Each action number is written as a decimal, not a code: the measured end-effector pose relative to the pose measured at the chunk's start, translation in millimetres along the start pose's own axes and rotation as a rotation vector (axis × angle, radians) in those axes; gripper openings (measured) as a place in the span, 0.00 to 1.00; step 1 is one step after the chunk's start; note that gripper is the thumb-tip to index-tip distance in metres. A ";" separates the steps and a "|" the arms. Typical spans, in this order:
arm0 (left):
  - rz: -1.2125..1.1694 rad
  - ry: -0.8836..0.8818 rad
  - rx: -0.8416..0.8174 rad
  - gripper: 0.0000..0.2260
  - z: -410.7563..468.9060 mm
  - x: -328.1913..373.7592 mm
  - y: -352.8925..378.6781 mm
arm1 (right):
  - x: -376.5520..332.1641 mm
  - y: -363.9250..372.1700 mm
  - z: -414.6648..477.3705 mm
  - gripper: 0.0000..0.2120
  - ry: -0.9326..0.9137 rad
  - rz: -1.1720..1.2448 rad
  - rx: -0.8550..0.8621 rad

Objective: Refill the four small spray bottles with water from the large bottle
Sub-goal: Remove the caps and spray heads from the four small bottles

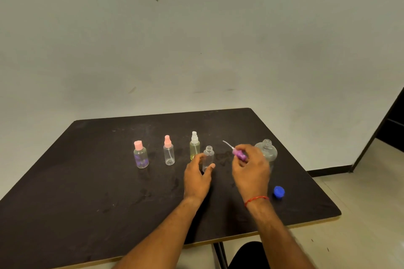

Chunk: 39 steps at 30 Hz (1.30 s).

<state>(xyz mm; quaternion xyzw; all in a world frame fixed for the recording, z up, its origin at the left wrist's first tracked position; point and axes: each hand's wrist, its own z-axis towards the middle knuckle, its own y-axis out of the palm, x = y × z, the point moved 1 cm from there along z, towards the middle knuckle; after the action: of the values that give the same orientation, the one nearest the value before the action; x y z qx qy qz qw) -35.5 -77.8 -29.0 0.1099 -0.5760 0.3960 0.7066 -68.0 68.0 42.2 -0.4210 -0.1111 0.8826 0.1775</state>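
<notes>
Taking the open small bottle [208, 158] as the landmark: well to its left stand a pink-capped bottle [140, 155], then a pink-topped spray bottle [168, 151], and just beside it on the left a yellowish bottle with a white sprayer [194, 145], all capped. The left hand [197, 178] grasps the open bottle upright on the dark table [87, 181]; it is light, and a careless nudge could topple it. To its right, the right hand [251, 169] pinches the purple spray head [239, 154], whose dangling tube could drip. Farther right the large bottle [267, 152] stands uncapped; an unsteady pour would likely overshoot the narrow neck. Its blue cap [279, 191] lies nearer the table edge.
</notes>
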 end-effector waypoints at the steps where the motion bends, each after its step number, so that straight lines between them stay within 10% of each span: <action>1: 0.001 -0.008 0.034 0.13 2.1 -1.3 2.3 | 5.2 6.4 -6.7 0.11 0.010 -0.039 -0.023; 10: 0.026 -0.103 0.028 0.12 22.5 3.9 30.0 | 23.8 39.8 -16.8 0.04 0.141 -0.406 -0.246; 39: 0.043 -0.107 -0.022 0.10 52.9 6.5 52.6 | 39.2 76.4 19.3 0.10 0.373 -0.450 -0.331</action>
<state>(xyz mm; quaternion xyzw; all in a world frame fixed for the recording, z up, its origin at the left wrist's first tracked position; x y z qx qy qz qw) -110.0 -72.5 -22.5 0.1107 -0.6195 0.3984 0.6673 -122.8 13.4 0.2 -0.5634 -0.3086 0.6989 0.3145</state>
